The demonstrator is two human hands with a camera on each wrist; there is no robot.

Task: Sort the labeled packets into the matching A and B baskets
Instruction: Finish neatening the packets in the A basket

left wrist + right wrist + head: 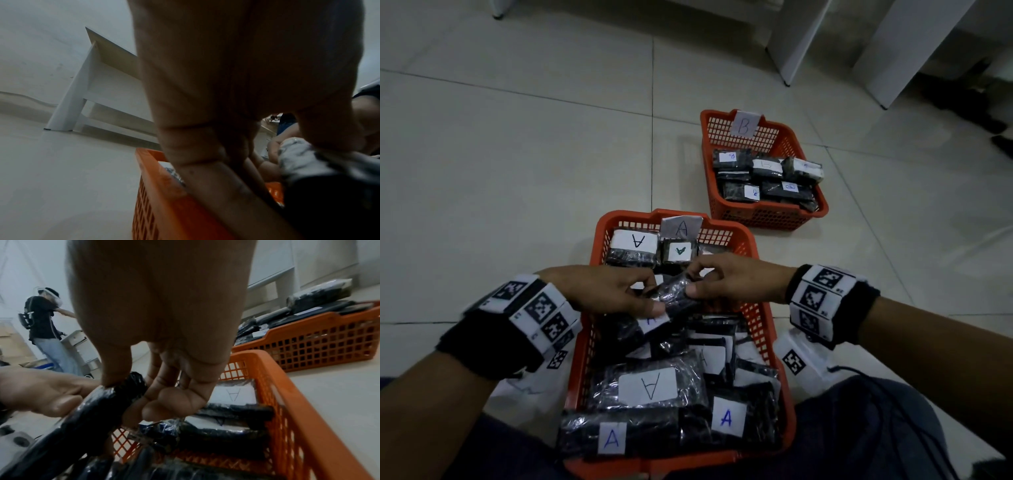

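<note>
Packet [677, 297] pinched between left hand [599, 291] and right hand [726, 279].

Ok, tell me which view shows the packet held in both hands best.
The right wrist view: the held packet fills the foreground, glossy black wrap, pinched by the right hand with the left hand alongside. The head view shows it smaller, between both hands over the A basket. The left wrist view shows only a blurred end.

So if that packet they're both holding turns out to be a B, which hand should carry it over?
Probably the right hand: it already pinches the packet, and the B basket sits ahead on its side.
</note>
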